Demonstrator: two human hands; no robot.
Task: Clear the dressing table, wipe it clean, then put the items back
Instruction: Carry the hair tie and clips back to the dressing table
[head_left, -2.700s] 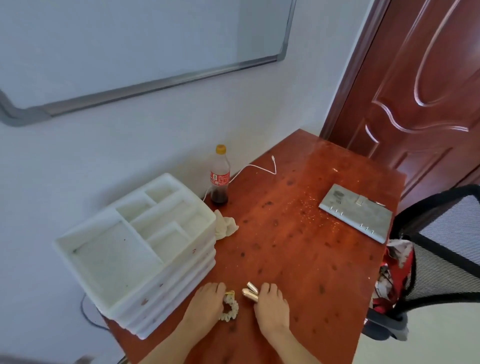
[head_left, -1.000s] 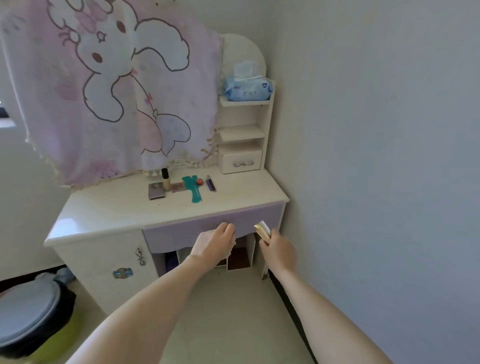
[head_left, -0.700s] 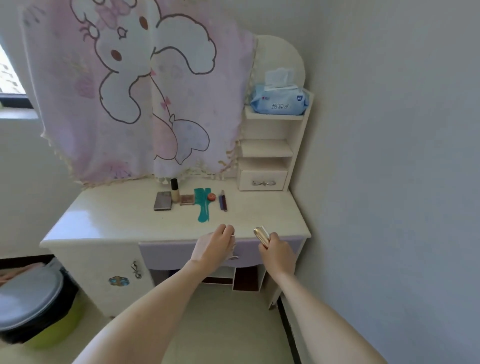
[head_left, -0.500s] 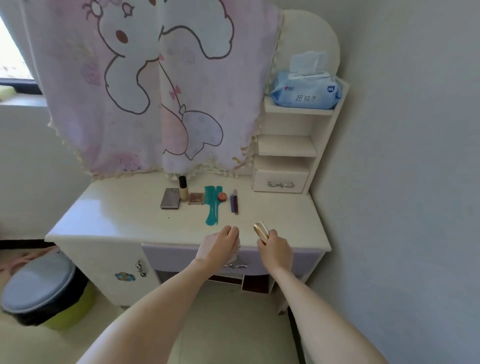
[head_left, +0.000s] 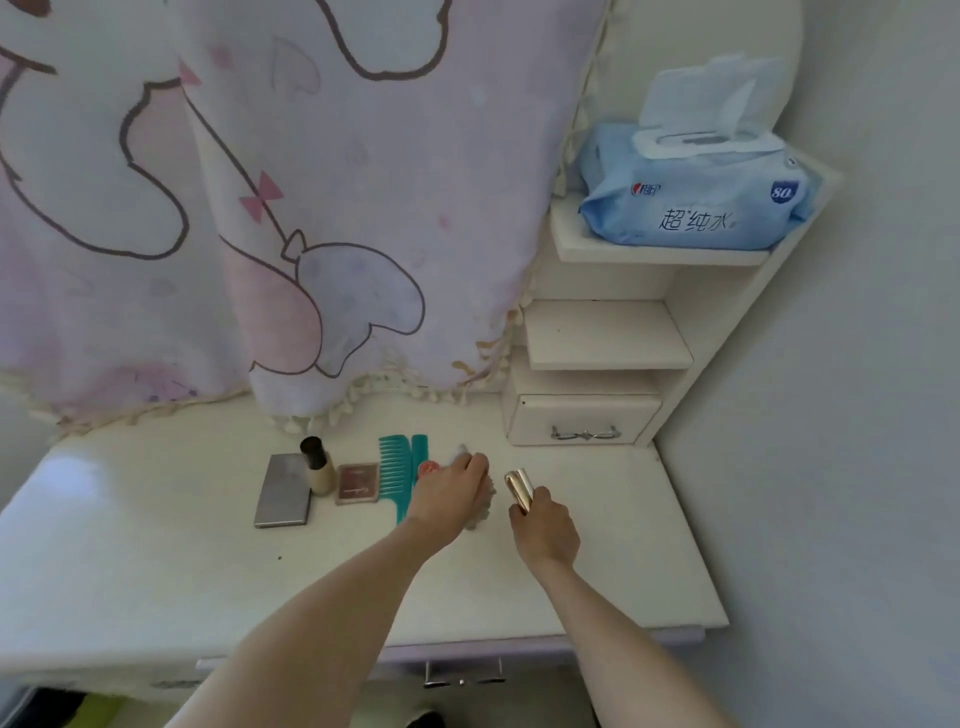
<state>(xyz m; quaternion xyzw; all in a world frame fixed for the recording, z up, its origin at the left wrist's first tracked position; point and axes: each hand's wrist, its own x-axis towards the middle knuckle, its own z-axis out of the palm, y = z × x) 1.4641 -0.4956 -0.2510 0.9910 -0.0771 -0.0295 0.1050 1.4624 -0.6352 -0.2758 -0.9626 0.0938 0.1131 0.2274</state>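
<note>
My left hand (head_left: 449, 493) is over the cream dressing table (head_left: 156, 582), closed on a pale scrunchie (head_left: 482, 512) that peeks out under the fingers, just right of the teal comb (head_left: 397, 475). My right hand (head_left: 545, 525) holds gold tubes (head_left: 519, 488) above the tabletop, beside the left hand. Along the back lie a grey compact (head_left: 283, 491), a foundation bottle (head_left: 318, 467), a brown palette (head_left: 357, 483) and a small red pot (head_left: 428, 467). The purple item seen earlier is hidden behind my left hand.
A pink cartoon cloth (head_left: 260, 208) hangs over the mirror. A shelf unit (head_left: 608, 338) with a small drawer (head_left: 584, 418) stands at the back right, topped by a blue wet-wipe pack (head_left: 696, 202). The grey wall (head_left: 857, 415) is close on the right.
I turned from the red table to the dressing table and came close. Both hands, still holding the scrunchie and gold tubes, moved forward over the tabletop next to the comb.
</note>
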